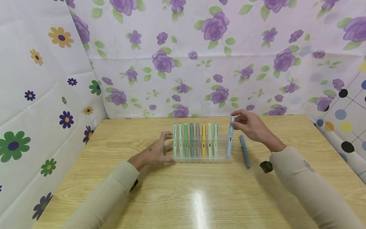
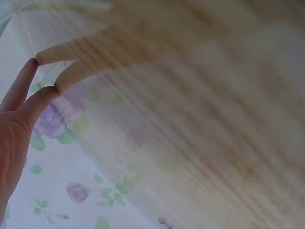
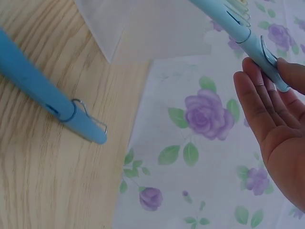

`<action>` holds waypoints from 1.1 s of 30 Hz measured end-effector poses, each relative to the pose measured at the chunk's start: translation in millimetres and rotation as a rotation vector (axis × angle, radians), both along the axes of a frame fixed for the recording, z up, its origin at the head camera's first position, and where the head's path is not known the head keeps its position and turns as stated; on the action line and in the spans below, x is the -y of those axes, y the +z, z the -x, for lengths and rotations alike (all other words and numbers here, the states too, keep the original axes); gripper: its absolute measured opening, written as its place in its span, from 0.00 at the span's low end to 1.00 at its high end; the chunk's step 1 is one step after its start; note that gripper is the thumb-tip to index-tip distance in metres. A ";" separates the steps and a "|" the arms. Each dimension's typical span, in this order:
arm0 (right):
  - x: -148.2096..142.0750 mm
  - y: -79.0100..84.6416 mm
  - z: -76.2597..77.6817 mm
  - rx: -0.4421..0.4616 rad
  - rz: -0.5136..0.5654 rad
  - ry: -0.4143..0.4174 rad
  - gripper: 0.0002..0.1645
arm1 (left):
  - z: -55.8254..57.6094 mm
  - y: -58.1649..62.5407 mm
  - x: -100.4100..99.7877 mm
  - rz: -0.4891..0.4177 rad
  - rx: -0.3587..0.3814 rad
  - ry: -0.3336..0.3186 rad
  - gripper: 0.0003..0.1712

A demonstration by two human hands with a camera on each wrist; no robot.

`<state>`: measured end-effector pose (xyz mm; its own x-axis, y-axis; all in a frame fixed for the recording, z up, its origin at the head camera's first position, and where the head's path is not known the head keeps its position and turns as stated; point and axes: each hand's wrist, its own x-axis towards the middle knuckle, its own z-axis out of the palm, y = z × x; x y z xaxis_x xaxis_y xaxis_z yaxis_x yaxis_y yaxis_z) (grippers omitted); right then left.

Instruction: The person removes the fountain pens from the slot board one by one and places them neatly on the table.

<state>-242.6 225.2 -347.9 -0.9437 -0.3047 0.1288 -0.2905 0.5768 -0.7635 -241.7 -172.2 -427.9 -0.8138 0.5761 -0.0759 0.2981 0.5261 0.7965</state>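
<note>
A clear pen stand (image 1: 200, 160) holds a row of several capped pens (image 1: 192, 140) in green, grey-blue, mauve, yellow and pale tones. My right hand (image 1: 251, 125) pinches the cap end of a light blue pen (image 1: 230, 140) between thumb and fingers. That pen leans slightly, its lower end at the stand's right end. In the right wrist view, the thumb lies by the clip of the light blue pen (image 3: 259, 50). At the stand's left end, my left hand (image 1: 155, 151) has its fingers spread, fingertips at the edge. Two extended fingers (image 2: 24, 88) show in the left wrist view.
A darker blue pen (image 1: 245, 152) lies on the wooden table (image 1: 171, 197), right of the stand, its clip end pointing away. Behind the table hangs a cloth with purple flowers (image 1: 163, 62). Other patterned cloths (image 1: 51, 105) flank both sides.
</note>
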 end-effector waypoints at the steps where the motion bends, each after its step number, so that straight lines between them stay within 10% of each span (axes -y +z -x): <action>1: -2.0 -0.1 0.2 0.000 0.000 -0.001 0.24 | 0.0 0.2 -0.1 0.001 0.003 0.002 0.56; 33: -45.7 -31.4 0.7 0.132 -0.010 -0.072 0.31 | 1.6 -0.4 1.4 0.013 -0.030 -0.018 0.56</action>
<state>-243.3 270.9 -379.3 -0.9716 -0.2367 -0.0009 -0.1455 0.6003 -0.7864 -243.4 -173.6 -428.3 -0.8054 0.5897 -0.0595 0.3311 0.5309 0.7801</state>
